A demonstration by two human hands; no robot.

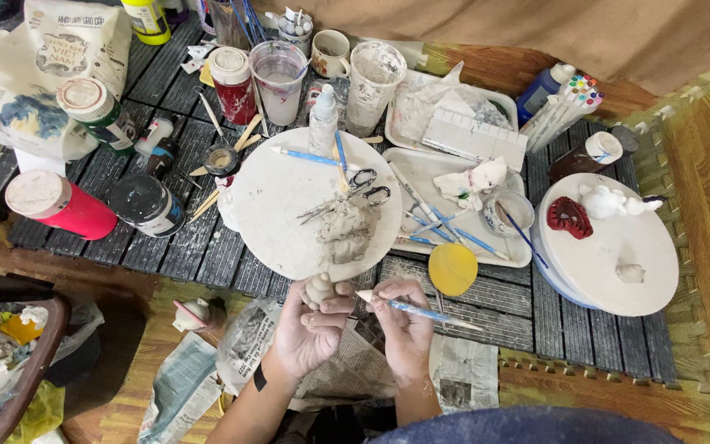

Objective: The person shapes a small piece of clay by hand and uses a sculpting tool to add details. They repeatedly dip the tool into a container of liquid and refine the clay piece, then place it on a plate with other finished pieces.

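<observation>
Below round board (273, 214): modelling tool (417, 310) lies level, tip toward clay figure (320, 289).

Soft, even daylight, faint shadows, sharp centre, slight wide-angle bending and softness toward the edges

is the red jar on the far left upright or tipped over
Tipped over. The red jar lies on its side on the dark slatted mat, its white lid facing left, unlike the upright jars beside it.

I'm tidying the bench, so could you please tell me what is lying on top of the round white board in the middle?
On the round white board lie a clay lump, scissors and a blue-handled brush. Whatever sits beneath the clay is covered.
</observation>
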